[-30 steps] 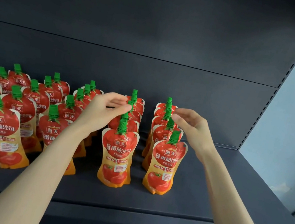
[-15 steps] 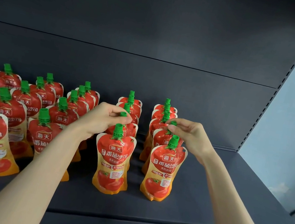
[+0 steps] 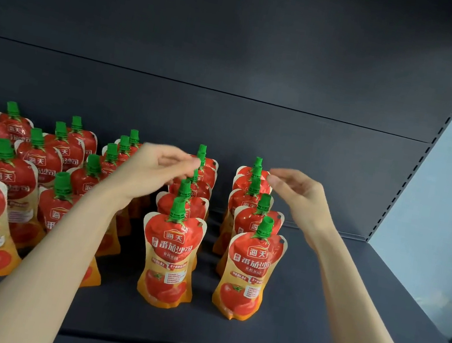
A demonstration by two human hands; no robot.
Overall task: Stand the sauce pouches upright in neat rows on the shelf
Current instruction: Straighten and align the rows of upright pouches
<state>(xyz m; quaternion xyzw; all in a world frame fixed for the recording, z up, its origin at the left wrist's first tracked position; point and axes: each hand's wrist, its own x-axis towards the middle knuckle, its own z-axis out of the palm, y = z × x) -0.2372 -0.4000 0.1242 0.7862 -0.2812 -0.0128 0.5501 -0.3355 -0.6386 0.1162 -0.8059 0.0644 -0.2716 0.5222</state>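
The dark shelf (image 3: 342, 325) carries everything. A broad block of tomato sauce pouches (image 3: 20, 176) stands upright on the left, and two single-file rows run from near to far further right. The middle row (image 3: 170, 257) looks fairly straight. The right row (image 3: 249, 274) staggers a little, its nearer pouches sitting slightly right of those behind.

My left grip (image 3: 156, 171) hangs over the far half of the middle row, fingers loosely bent and blurred, holding nothing that I can make out. My right grip (image 3: 304, 196) hovers just beside the far end of the right row, relaxed and empty.

I judge this step to be straightening. To do it well I should nudge each pouch at its shoulders rather than by its green cap (image 3: 264, 201). These soft pouches probably tip easily, and one fall could topple the file. Small touches, labels facing near.
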